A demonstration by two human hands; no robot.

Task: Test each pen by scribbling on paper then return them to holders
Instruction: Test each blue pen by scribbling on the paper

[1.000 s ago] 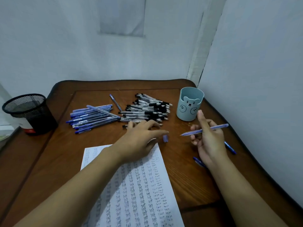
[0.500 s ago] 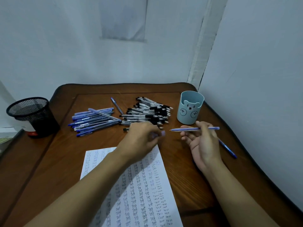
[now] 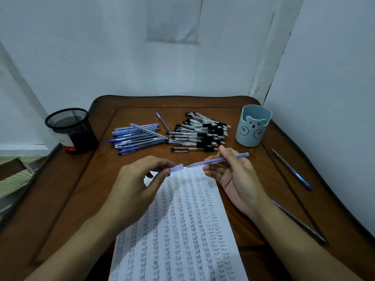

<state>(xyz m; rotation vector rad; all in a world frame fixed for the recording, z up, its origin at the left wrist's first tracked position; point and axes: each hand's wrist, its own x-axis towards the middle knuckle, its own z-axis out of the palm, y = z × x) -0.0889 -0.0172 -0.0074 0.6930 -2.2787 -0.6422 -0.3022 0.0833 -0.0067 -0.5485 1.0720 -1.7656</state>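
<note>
Blue pen (image 3: 218, 159) lay pinched in the right hand (image 3: 233, 177), its tip pointing left at a pale cap (image 3: 176, 167) gripped between the left hand's (image 3: 134, 185) fingers (image 3: 162, 161); cap and tip sat just apart. Below both hands, written paper (image 3: 182, 230) covered the wooden worktop (image 3: 85, 179). Beyond the fingers lay piles of blue pens (image 3: 136, 138) and black pens (image 3: 200, 132), a mesh holder (image 3: 71, 128) far left, a bear cup (image 3: 252, 126) to the right.
</note>
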